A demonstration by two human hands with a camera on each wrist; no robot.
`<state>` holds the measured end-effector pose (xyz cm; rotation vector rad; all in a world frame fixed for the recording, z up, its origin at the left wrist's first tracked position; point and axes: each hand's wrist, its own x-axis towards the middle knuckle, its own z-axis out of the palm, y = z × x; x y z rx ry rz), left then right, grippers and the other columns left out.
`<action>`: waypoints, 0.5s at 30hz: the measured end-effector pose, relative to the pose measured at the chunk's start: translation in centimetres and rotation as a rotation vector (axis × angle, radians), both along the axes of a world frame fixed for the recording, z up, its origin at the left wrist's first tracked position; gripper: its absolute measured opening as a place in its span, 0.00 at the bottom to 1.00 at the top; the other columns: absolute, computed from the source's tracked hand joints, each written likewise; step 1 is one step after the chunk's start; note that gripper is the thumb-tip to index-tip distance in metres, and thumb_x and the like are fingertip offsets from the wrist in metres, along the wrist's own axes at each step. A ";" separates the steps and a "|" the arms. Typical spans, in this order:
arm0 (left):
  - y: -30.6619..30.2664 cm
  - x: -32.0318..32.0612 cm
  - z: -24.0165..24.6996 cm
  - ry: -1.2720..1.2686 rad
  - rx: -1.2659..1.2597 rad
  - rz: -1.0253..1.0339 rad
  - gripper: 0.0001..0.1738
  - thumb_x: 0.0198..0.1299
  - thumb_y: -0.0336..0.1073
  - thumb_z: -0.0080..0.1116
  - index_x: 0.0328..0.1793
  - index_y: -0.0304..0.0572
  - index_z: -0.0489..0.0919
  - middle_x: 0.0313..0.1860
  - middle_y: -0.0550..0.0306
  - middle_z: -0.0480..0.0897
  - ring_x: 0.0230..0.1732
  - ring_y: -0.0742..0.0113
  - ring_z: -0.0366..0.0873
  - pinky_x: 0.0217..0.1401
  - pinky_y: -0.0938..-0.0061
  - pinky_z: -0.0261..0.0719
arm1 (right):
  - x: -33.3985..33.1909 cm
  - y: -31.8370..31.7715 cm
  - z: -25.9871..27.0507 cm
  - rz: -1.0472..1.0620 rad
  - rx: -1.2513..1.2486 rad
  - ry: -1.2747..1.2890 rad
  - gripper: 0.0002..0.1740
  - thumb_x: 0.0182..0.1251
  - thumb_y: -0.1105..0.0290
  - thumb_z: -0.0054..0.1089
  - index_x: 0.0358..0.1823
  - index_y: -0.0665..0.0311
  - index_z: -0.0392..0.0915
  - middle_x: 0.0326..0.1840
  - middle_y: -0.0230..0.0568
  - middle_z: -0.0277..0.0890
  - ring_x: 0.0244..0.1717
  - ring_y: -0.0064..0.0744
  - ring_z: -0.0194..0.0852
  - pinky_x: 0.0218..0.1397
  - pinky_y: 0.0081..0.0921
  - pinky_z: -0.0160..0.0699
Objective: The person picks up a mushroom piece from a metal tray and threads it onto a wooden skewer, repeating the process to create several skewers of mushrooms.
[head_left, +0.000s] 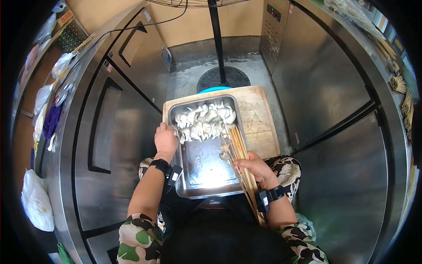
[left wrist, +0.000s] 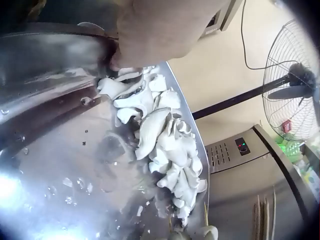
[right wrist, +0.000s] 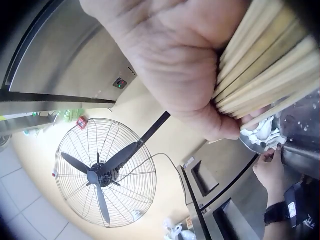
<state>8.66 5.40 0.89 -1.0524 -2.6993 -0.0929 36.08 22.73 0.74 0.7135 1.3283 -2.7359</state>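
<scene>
A steel tray (head_left: 206,169) holds rows of torn white oyster mushrooms (head_left: 204,123) across its far half. My left hand (head_left: 165,140) is at the tray's left rim, its fingers curled and pinching a mushroom piece at the end of the row. In the right wrist view that left hand (right wrist: 270,172) shows thumb and fingertips together at the white pieces. My right hand (head_left: 257,169) grips a thick bundle of bamboo skewers (head_left: 239,147), slanting over the tray's right side. One skewer, apart from the bundle, carries a few mushroom pieces (head_left: 224,152) near its tip.
Under the tray lies a wooden board (head_left: 257,116), bare wood showing on the right. Steel cabinets (head_left: 325,79) flank both sides. Beyond the board stands a fan's round black base (head_left: 223,78) with its pole. Plastic bags (head_left: 37,200) sit along the left.
</scene>
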 end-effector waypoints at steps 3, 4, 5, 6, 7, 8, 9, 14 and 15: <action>-1.4 -0.8 0.5 -0.408 0.290 0.127 0.05 0.44 0.28 0.60 0.28 0.38 0.76 0.34 0.52 0.77 0.35 0.53 0.76 0.41 0.65 0.76 | -0.1 -0.1 0.0 0.013 0.006 0.005 0.08 0.56 0.73 0.60 0.37 0.65 0.76 0.26 0.28 0.73 0.25 0.16 0.70 0.29 0.13 0.70; -2.0 -1.0 0.2 -0.616 0.418 0.131 0.07 0.48 0.25 0.61 0.33 0.40 0.74 0.31 0.56 0.79 0.32 0.60 0.78 0.39 0.73 0.77 | -0.2 -0.1 0.0 0.017 0.010 0.009 0.08 0.56 0.73 0.60 0.37 0.65 0.75 0.26 0.28 0.73 0.25 0.16 0.70 0.29 0.13 0.70; -2.4 -0.9 0.0 -0.867 0.614 0.145 0.07 0.50 0.25 0.60 0.34 0.40 0.73 0.31 0.58 0.79 0.33 0.65 0.77 0.38 0.76 0.76 | -0.3 -0.2 0.1 0.024 0.011 0.019 0.08 0.56 0.73 0.60 0.37 0.65 0.75 0.26 0.28 0.73 0.25 0.16 0.70 0.28 0.13 0.70; -2.6 -0.4 0.2 -1.119 0.810 0.156 0.07 0.52 0.24 0.59 0.35 0.41 0.72 0.32 0.60 0.79 0.34 0.70 0.77 0.38 0.79 0.76 | -0.4 -0.3 0.3 0.029 0.014 0.028 0.08 0.56 0.72 0.60 0.37 0.65 0.75 0.26 0.28 0.73 0.25 0.16 0.70 0.28 0.13 0.69; -2.7 0.1 0.3 -1.372 1.006 0.162 0.07 0.54 0.24 0.58 0.36 0.41 0.72 0.33 0.62 0.79 0.35 0.74 0.76 0.38 0.83 0.76 | -0.3 -0.3 0.5 0.031 0.017 0.037 0.08 0.56 0.72 0.60 0.37 0.65 0.75 0.26 0.28 0.73 0.25 0.16 0.69 0.28 0.13 0.69; -2.7 0.8 0.4 -1.464 1.046 0.143 0.12 0.58 0.22 0.52 0.48 0.42 0.71 0.37 0.59 0.79 0.38 0.73 0.77 0.41 0.83 0.76 | -0.4 -0.4 0.7 0.039 0.024 0.041 0.08 0.56 0.72 0.60 0.37 0.65 0.75 0.25 0.29 0.73 0.24 0.16 0.69 0.27 0.13 0.69; -2.4 1.8 1.2 -1.553 1.112 0.102 0.13 0.59 0.21 0.51 0.50 0.42 0.71 0.38 0.58 0.79 0.39 0.72 0.77 0.42 0.82 0.77 | -0.4 -0.5 1.0 0.046 0.031 0.044 0.08 0.56 0.72 0.60 0.37 0.65 0.75 0.25 0.29 0.73 0.24 0.16 0.69 0.27 0.14 0.69; -0.8 5.6 3.1 -1.929 1.280 -0.021 0.20 0.59 0.19 0.46 0.58 0.39 0.69 0.44 0.53 0.78 0.42 0.69 0.77 0.47 0.80 0.78 | -0.4 -0.8 1.2 0.094 0.025 0.060 0.06 0.57 0.72 0.60 0.34 0.65 0.75 0.24 0.31 0.73 0.23 0.17 0.69 0.25 0.14 0.67; -0.4 6.0 3.1 -1.991 1.283 -0.017 0.20 0.59 0.18 0.46 0.59 0.38 0.69 0.45 0.52 0.78 0.42 0.69 0.77 0.48 0.80 0.78 | -0.4 -0.7 1.1 0.108 0.021 0.072 0.06 0.57 0.72 0.60 0.34 0.65 0.74 0.25 0.31 0.73 0.23 0.18 0.69 0.26 0.14 0.67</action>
